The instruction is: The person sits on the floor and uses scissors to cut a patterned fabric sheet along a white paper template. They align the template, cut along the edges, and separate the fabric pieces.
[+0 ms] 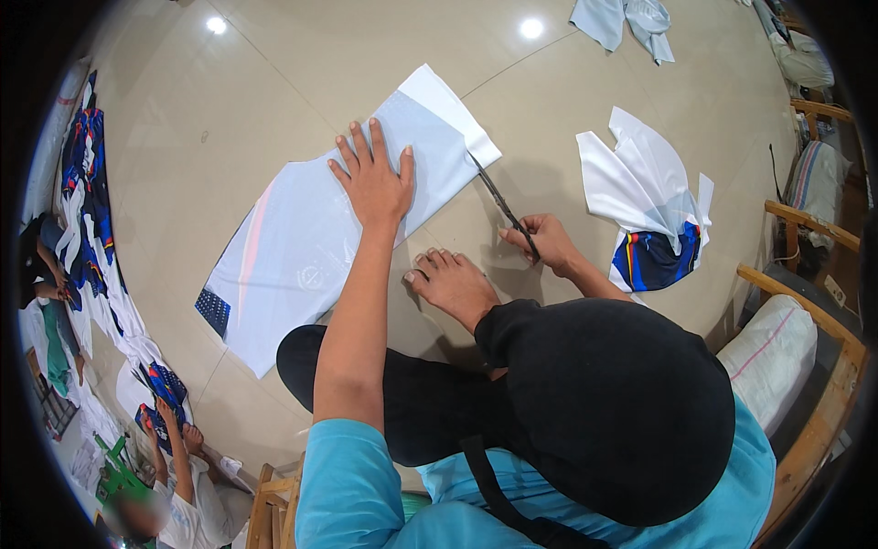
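A pale blue-white fabric piece (pixel 311 229) lies on the floor, with a white strip along its far right end and a dark blue dotted corner at its near left. My left hand (pixel 377 188) rests flat on it, fingers spread. In my right hand (pixel 540 242) is a pair of dark scissors (pixel 498 199), their tips at the fabric's right edge, by the white strip. My fingers partly hide the handles. One bare foot (pixel 451 285) stands between the fabric and my right hand.
A crumpled white and blue cloth piece (pixel 645 183) lies to the right; pale cloth scraps (pixel 625 23) are at the far right. Wooden frames (pixel 805 316) and a white sack (pixel 771 357) stand at the right. On the left, another person (pixel 187 494) handles printed fabric (pixel 165 384).
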Available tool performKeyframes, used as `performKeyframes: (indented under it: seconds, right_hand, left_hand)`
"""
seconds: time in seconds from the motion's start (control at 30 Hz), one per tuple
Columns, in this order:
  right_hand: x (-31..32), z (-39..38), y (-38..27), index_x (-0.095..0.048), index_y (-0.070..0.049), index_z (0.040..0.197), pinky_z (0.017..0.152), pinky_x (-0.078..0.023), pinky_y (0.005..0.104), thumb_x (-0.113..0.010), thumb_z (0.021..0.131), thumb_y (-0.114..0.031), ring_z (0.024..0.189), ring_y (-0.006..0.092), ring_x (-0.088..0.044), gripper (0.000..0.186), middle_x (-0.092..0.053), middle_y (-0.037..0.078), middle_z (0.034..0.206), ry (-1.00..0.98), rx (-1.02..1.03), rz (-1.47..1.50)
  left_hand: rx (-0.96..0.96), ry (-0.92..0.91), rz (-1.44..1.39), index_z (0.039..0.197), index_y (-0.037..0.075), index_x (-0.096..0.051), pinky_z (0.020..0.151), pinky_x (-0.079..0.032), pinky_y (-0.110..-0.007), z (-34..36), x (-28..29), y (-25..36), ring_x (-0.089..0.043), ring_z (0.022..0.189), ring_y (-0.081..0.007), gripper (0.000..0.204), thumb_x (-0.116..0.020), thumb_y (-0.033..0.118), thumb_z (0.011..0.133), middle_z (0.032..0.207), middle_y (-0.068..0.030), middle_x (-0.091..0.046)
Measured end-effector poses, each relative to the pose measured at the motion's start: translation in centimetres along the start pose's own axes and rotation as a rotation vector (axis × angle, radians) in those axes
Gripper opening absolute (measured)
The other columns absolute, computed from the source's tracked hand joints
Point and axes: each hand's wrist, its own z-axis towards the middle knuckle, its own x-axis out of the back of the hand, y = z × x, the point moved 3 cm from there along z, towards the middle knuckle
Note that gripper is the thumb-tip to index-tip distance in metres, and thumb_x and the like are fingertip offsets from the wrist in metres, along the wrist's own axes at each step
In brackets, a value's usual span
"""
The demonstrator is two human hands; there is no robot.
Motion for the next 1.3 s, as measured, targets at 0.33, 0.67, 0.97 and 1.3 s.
performKeyframes:
  seconds: [0.33,0.67,0.97,1.3]
  right_hand:
    - [-0.2,-0.1,0.1,-0.059,-0.006,0.103,0.067,-0.046,0.0341,-0.067,0.096,-0.019,0.079,0.0188,-0.056,0.017,-0.059,0.007,0.09,0.002,0.0,0.014]
    - [-0.4,-0.2,0.1,-0.059,-0.005,0.101,0.065,-0.045,0.0335,-0.068,0.095,-0.019,0.076,0.0181,-0.056,0.018,-0.059,0.006,0.087,0.002,0.0,0.035]
    - [-1.3,-0.1,0.1,-0.058,-0.005,0.1,0.063,-0.045,0.0329,-0.069,0.095,-0.019,0.074,0.0174,-0.056,0.019,-0.059,0.006,0.085,0.005,0.0,0.067]
    - [-1.6,0.6,-0.1,-0.058,-0.004,0.098,0.061,-0.045,0.0322,-0.07,0.095,-0.02,0.071,0.0166,-0.055,0.02,-0.059,0.006,0.082,0.011,0.0,0.095]
  left_hand:
    - [-0.006,0.009,0.007,0.166,0.013,-0.028,0.125,-0.008,-0.065,0.0,-0.1,-0.1,-0.013,0.158,-0.0438,0.077,-0.041,0.058,0.105,0.172,-0.0172,-0.02]
    - [-0.005,0.003,0.008,0.166,0.013,-0.028,0.125,-0.007,-0.065,0.0,-0.1,-0.1,-0.013,0.159,-0.0437,0.076,-0.041,0.058,0.105,0.172,-0.0175,-0.02]
    - [0.001,-0.003,-0.027,0.166,0.014,-0.029,0.126,-0.005,-0.064,0.1,-0.1,-0.1,-0.011,0.159,-0.0431,0.076,-0.044,0.057,0.104,0.172,-0.0175,-0.02]
    - [0.002,-0.006,-0.016,0.166,0.014,-0.027,0.126,-0.004,-0.064,0.1,-0.2,-0.1,-0.01,0.159,-0.0428,0.077,-0.042,0.058,0.104,0.173,-0.0166,-0.019]
